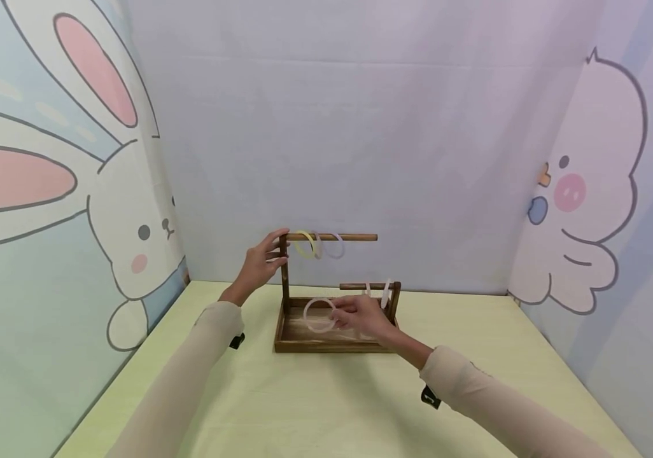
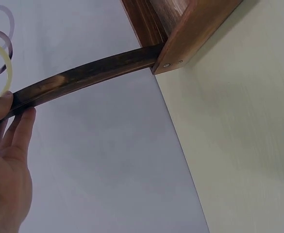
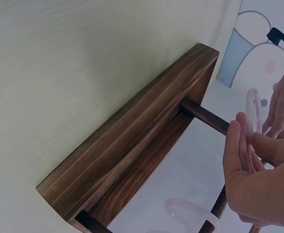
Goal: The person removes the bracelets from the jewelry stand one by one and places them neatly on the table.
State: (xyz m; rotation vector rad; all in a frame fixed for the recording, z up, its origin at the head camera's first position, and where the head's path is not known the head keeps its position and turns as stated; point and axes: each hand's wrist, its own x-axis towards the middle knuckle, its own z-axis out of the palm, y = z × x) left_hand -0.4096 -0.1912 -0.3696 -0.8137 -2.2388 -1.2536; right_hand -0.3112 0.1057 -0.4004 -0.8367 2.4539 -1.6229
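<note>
A dark wooden stand (image 1: 332, 347) has a tray base, a tall post with a long upper rod (image 1: 361, 237), and a short post with a lower rod (image 1: 352, 286). My left hand (image 1: 260, 264) grips the top of the tall post (image 2: 83, 75), thumb on one side and fingers on the other. Beside it, a yellow bangle (image 2: 9, 73), a brownish bangle (image 2: 11, 46) and a pale purple bangle (image 1: 343, 247) hang on the upper rod. My right hand (image 1: 361, 315) pinches a translucent pale bangle (image 1: 305, 315) above the tray.
On the lower rod hang a white bangle (image 1: 386, 294) and a pinkish bangle (image 1: 368, 289), near the short post. The stand is on a pale yellow-green table (image 1: 303, 407). A plain backdrop (image 1: 326, 140) is behind, with cartoon-printed panels at both sides.
</note>
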